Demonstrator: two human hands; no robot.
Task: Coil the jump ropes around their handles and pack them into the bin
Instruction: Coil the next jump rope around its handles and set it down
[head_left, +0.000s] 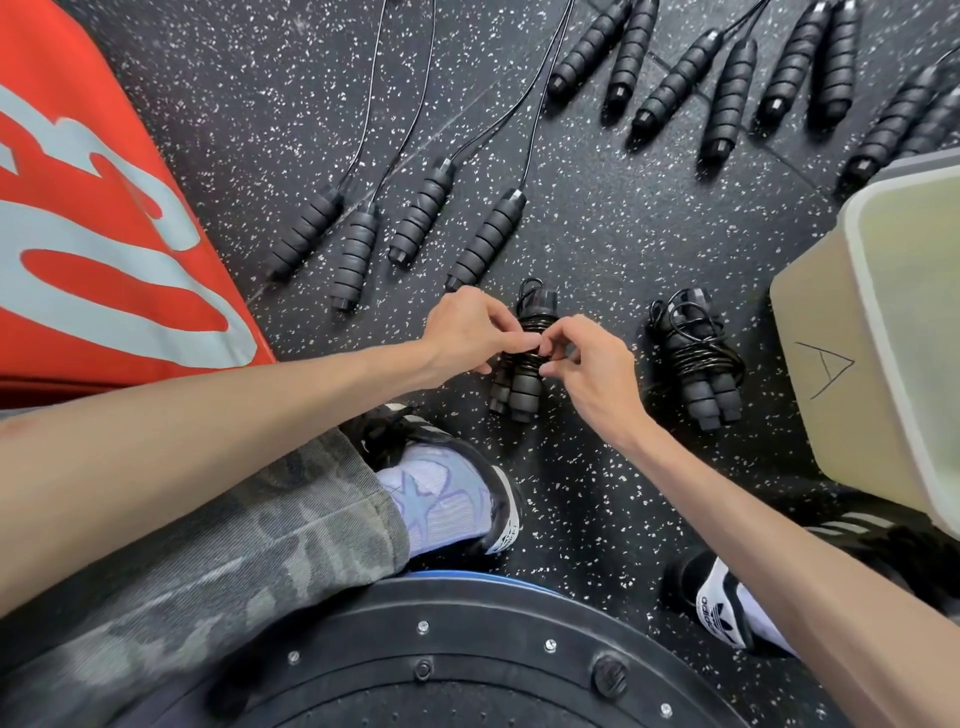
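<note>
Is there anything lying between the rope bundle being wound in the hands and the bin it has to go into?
Yes. A finished coiled bundle lies on the floor between the bundle in hand and the bin at right. The left hand and right hand could lift it over; the bin's top looks open.

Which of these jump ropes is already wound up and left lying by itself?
Start at the pale plastic bin marked with an "A" on the right. Just to its left on the speckled floor lies the finished bundle: two black handles side by side, cord wrapped round them, no hand touching it.
</note>
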